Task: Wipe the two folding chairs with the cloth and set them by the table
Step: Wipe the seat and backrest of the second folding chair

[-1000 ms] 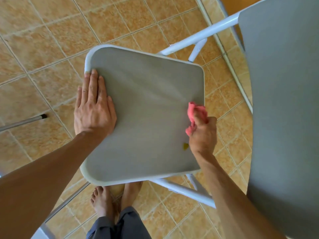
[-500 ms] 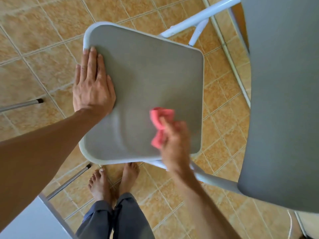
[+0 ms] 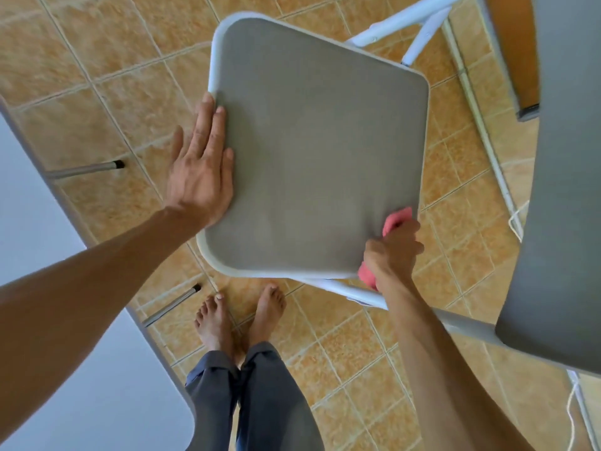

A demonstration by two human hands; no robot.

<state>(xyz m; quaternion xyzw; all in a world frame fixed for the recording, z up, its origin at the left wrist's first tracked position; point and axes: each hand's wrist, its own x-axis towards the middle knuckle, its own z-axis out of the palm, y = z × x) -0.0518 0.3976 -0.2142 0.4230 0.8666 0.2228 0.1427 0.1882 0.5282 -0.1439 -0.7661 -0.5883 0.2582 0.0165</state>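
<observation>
The left hand [image 3: 201, 170] lies flat, fingers straight, on the rounded grey seat [image 3: 312, 151] of the folding chair (white tube frame). The right hand [image 3: 392, 252] grips the crumpled pink cloth [image 3: 398, 218] at the seat's near right corner.

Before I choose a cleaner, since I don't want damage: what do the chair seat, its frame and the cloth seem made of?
The chair seat: matte grey with a fine weave-like grain, probably fabric or textured vinyl. The frame: smooth glossy white tubes, likely painted metal. The cloth: pink, soft, bunched in the right hand, some textile; fibre unclear.
</observation>
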